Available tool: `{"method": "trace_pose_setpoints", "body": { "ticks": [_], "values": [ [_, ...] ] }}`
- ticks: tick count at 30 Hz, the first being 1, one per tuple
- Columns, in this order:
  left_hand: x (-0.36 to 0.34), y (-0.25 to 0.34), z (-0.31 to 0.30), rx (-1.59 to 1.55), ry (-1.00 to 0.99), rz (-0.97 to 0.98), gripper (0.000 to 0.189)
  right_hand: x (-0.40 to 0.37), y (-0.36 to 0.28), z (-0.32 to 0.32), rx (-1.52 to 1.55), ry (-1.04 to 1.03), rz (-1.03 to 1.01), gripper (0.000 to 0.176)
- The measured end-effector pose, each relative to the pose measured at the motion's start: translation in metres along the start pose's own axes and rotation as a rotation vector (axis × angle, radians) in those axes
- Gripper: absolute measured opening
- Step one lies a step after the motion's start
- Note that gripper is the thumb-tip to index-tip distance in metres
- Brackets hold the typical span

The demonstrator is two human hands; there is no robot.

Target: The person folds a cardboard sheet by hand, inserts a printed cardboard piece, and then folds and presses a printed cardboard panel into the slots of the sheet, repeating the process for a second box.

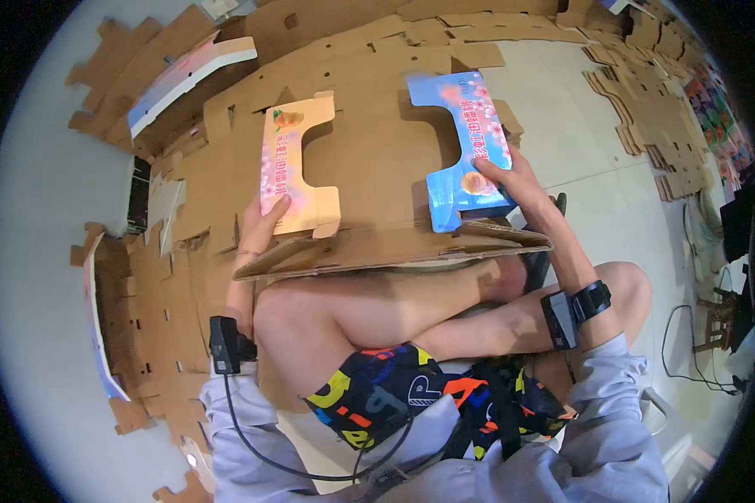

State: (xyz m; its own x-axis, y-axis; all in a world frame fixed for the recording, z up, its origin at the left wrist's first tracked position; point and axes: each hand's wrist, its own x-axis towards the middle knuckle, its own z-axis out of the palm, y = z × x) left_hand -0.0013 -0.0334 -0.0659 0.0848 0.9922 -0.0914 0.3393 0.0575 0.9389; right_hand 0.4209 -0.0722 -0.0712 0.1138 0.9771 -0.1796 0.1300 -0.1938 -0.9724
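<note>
My left hand (265,220) grips the near end of a peach-and-pink printed carton (287,155), its thumb lying on the printed face. A matching blue carton with pink blossoms (470,126) is in my right hand (512,180), held by its outer edge with the thumb on top. Each carton has a wide cut-out on its inner side, and the two cut-outs face each other. Beneath them lies a large brown cardboard sheet (377,176). Its folded near flap (394,251) stands up in front of my crossed legs.
Stacks of flattened cardboard (176,293) line the left side. A printed white-edged panel (189,80) leans at the upper left. More cut cardboard (646,117) lies on the pale tiled floor (554,109) to the right. A black cable (671,356) runs near a small wooden stool (715,323).
</note>
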Motion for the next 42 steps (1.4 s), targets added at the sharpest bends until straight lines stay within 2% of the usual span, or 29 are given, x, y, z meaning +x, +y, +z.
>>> {"method": "trace_pose_setpoints", "body": {
  "ticks": [3, 6, 7, 10, 12, 13, 14, 15, 18, 19, 22, 24, 26, 27, 29, 30, 32, 33, 34, 35, 38, 40, 41, 42],
  "values": [
    [-0.001, 0.003, 0.003, -0.067, -0.002, -0.02, 0.057, -0.005, -0.001, 0.003, 0.151, -0.022, -0.005, 0.061],
    [-0.004, 0.007, 0.004, -0.025, 0.008, 0.021, 0.054, -0.017, -0.017, 0.004, 0.142, 0.005, -0.028, 0.056],
    [-0.002, 0.0, 0.003, -0.054, 0.017, 0.027, 0.054, -0.014, -0.013, 0.006, 0.121, 0.04, -0.019, 0.048],
    [0.004, -0.013, -0.003, 0.01, 0.021, 0.136, 0.056, -0.012, -0.019, 0.008, 0.23, 0.002, 0.199, 0.036],
    [0.006, -0.02, -0.009, -0.065, -0.017, 0.085, 0.059, 0.001, -0.004, 0.006, 0.216, 0.047, 0.304, 0.028],
    [0.013, -0.034, -0.015, 0.019, -0.025, 0.119, 0.06, 0.0, -0.006, 0.008, 0.238, 0.065, 0.208, 0.028],
    [0.011, -0.013, -0.012, 0.103, -0.03, 0.149, 0.06, -0.001, -0.011, 0.011, 0.258, 0.08, 0.115, 0.028],
    [0.0, 0.005, -0.011, 0.11, -0.037, 0.124, 0.061, 0.0, -0.016, 0.008, 0.235, 0.068, 0.096, 0.042],
    [-0.001, 0.011, -0.008, -0.017, -0.001, 0.22, 0.062, -0.014, -0.032, 0.004, 0.213, 0.244, -0.042, 0.062],
    [0.007, 0.0, -0.012, 0.082, 0.072, 0.33, 0.063, -0.017, -0.039, -0.002, 0.285, 0.242, -0.125, 0.074],
    [-0.027, 0.088, -0.006, -0.128, 0.036, 0.404, 0.065, -0.026, -0.068, -0.034, 0.319, 0.262, -0.212, 0.069],
    [-0.036, 0.123, -0.021, 0.026, 0.092, 0.613, 0.061, -0.043, -0.096, -0.042, 0.523, 0.239, -0.221, 0.06],
    [-0.062, 0.175, -0.034, -0.279, 0.112, 0.58, 0.055, -0.045, -0.116, -0.055, 0.647, 0.183, -0.328, 0.054],
    [-0.068, 0.176, -0.042, -0.368, 0.183, 0.628, 0.053, -0.043, -0.125, -0.06, 0.71, 0.159, -0.381, 0.051],
    [-0.07, 0.176, -0.063, -0.544, 0.317, 0.738, 0.051, -0.037, -0.146, -0.065, 0.902, 0.126, -0.345, 0.048],
    [-0.065, 0.166, -0.067, -0.536, 0.407, 0.667, 0.051, -0.036, -0.153, -0.064, 1.002, 0.115, -0.332, 0.046],
    [-0.048, 0.12, -0.064, -0.517, 0.568, 0.523, 0.051, -0.042, -0.171, -0.028, 0.787, 0.382, -0.526, 0.044],
    [-0.042, 0.096, -0.06, -0.56, 0.566, 0.394, 0.05, -0.059, -0.18, 0.005, 0.759, 0.53, -0.552, 0.045],
    [-0.036, 0.07, -0.055, -0.599, 0.558, 0.264, 0.05, -0.078, -0.161, 0.031, 0.529, 0.474, -0.57, 0.055],
    [-0.033, 0.044, -0.056, -0.733, 0.414, 0.184, 0.049, -0.097, -0.141, 0.057, 0.304, 0.429, -0.604, 0.064],
    [-0.044, -0.002, -0.051, -1.076, 0.077, -0.068, 0.05, -0.128, -0.068, 0.088, -0.344, 0.065, -0.91, 0.03],
    [-0.061, 0.007, -0.048, -1.174, 0.026, -0.115, 0.051, -0.114, 0.015, 0.104, -0.095, -0.168, -0.315, 0.018],
    [-0.069, 0.015, -0.049, -1.202, 0.024, -0.123, 0.051, -0.108, 0.054, 0.111, -0.001, -0.202, -0.021, 0.018],
    [-0.074, 0.024, -0.051, -1.215, 0.029, -0.128, 0.052, -0.102, 0.097, 0.105, 0.115, -0.001, 0.163, 0.019]
  ]
}}
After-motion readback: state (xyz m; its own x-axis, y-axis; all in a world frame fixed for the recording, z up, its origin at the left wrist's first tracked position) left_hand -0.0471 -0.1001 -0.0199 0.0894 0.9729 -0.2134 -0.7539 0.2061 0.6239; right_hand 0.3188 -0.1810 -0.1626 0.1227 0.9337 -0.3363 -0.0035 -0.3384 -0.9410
